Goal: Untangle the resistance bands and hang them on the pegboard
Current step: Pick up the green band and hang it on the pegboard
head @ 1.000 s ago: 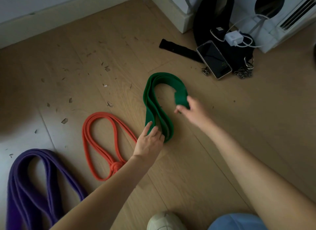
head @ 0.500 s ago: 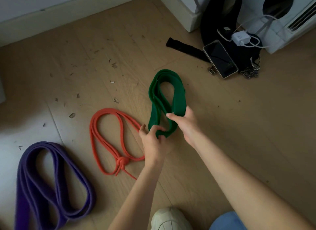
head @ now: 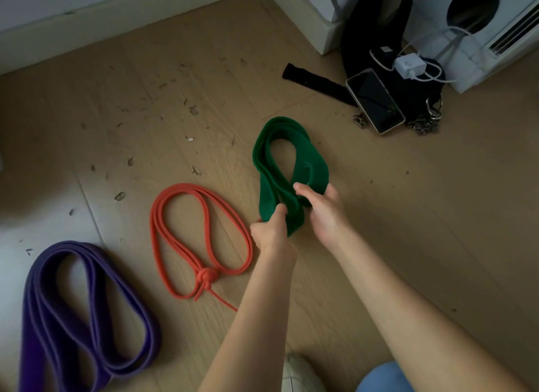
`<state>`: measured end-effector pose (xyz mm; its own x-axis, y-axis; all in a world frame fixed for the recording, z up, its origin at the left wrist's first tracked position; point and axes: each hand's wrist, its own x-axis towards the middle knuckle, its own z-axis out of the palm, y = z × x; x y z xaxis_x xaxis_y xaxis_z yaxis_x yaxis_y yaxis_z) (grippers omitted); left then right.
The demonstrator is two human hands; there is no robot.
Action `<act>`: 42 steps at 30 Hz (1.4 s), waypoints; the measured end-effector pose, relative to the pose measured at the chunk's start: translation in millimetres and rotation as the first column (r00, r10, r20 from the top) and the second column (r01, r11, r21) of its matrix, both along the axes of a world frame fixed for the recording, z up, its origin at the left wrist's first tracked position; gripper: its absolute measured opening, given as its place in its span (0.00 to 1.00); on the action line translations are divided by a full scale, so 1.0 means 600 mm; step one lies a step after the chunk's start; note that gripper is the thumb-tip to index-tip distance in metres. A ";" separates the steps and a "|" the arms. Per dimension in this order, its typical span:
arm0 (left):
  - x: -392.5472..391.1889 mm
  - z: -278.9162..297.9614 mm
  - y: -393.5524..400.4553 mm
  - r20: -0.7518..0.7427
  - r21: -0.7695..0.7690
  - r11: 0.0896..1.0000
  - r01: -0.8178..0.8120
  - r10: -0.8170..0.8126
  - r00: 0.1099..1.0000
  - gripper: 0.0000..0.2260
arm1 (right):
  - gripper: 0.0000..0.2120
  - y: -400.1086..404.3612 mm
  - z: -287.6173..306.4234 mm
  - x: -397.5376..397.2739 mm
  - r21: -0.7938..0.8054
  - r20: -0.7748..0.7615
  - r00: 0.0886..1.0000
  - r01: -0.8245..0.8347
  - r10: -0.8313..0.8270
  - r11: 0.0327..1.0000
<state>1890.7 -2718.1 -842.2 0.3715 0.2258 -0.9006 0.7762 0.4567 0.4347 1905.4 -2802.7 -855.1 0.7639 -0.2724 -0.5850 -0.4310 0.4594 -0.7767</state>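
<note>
Head view of three resistance bands on a pale wooden floor (head: 408, 216). The green band (head: 264, 158), broad, flat and matte, is folded into several stacked layers that form one loop with a teardrop opening; its far end lies toward the wall while its near end is gathered between both hands. The left hand (head: 269, 231) grips the near-left fold, thumb on top and fingers curled beneath; the right hand (head: 323, 213) pinches the right-hand layers, thumb pressed across the fabric. Just left lies the orange band (head: 175, 240), thin and cord-like, coiled in double loops (tied in a tight knot at its near end). Farther left rests the purple band (head: 87, 313), wide, coiled in overlapping layers. A phone (head: 374, 101) lies beyond, near a white charger (head: 409, 66).
</note>
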 end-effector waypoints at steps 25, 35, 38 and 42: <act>-0.023 0.741 0.148 0.294 -0.183 0.935 0.304 -0.243 0.924 0.37 | 0.14 0.108 0.811 -0.049 0.533 -0.247 0.969 0.119 0.020 0.838; 0.030 1.035 0.160 0.412 -0.027 0.976 0.218 -0.188 0.892 0.36 | 0.11 0.152 1.103 0.010 0.374 -0.343 0.933 0.028 0.110 0.927; 0.049 1.089 0.192 0.441 0.079 0.963 0.258 -0.266 0.857 0.37 | 0.18 0.163 1.157 0.013 0.327 -0.438 0.838 -0.188 0.325 0.926; 0.110 1.194 0.303 0.560 0.228 0.807 0.545 -0.566 0.605 0.31 | 0.21 0.133 1.232 0.017 -0.056 -0.400 0.813 -0.483 0.423 0.874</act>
<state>1956.4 -2536.5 -125.6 0.8706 -0.1791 -0.4583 0.4661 0.0016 0.8848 1915.4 -2722.9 -115.6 0.5616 -0.0543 -0.8256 -0.8253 0.0341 -0.5636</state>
